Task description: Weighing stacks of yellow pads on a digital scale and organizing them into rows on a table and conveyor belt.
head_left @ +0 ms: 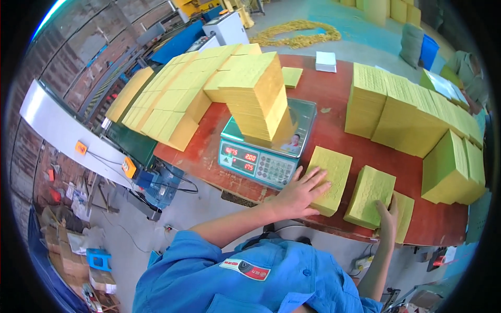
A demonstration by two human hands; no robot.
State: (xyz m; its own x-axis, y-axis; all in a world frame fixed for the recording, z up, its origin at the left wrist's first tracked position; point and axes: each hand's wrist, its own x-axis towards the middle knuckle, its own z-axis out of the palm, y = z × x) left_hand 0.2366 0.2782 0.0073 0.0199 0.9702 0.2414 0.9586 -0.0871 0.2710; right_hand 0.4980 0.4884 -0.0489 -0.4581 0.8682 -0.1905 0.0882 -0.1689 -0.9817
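- Yellow, with rough marks across the upper faces: left stack (334, 177) and middle stack (371, 194), near each other on the red tabletop (327, 122), with a narrow gap between.
- Left hand (298, 197): fingers spread wide, laid over the left stack's left edge and onto its top face.
- Right hand (387, 216): at the middle stack's right edge, touching; gripping or merely resting, impossible to tell.
- Third stack (405, 216): just right of the middle one, partly hidden by the right hand.
- On the teal scale (276, 169): red lit digits in a display (240, 158) of three windows, a keypad beside it, and a small printed picture of a person (295, 142) at the plate's near right corner.
- On the chest of the blue jacket (284, 274): one badge (245, 269), white and red, with lettering.
- Counted: one scale, one tall yellow pile (255, 115) on its plate, one white stack (325, 62) at the far edge, two orange boxes (128, 167) on a white panel (62, 125).
- Further yellow rows along the tabletop's left (182, 86) and right (402, 115) sides, too tightly packed for a sure count.
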